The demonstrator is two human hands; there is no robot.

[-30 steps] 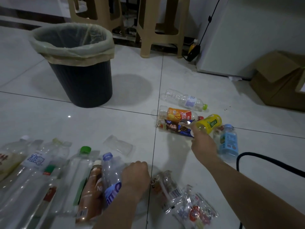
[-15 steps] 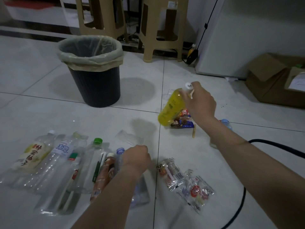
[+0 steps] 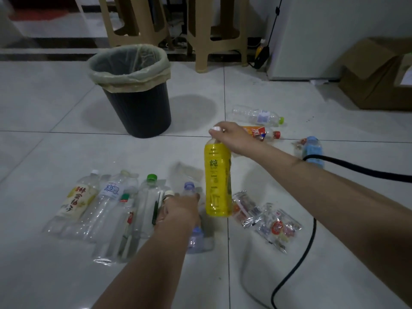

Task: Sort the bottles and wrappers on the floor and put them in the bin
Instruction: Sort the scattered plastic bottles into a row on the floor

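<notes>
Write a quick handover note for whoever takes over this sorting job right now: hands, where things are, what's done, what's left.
Right hand grips the yellow bottle by its neck, upright above the floor.
Left hand rests on the blue-capped bottle in the bottle row; its grip is hidden.
Wrappers lie piled right of the row.
Done: most bottles lined up, wrappers grouped.
Left: the green-capped bottle, red-capped bottle and blue-labelled bottle beyond the right hand, then everything into the bin, where I see nothing yet.
</notes>
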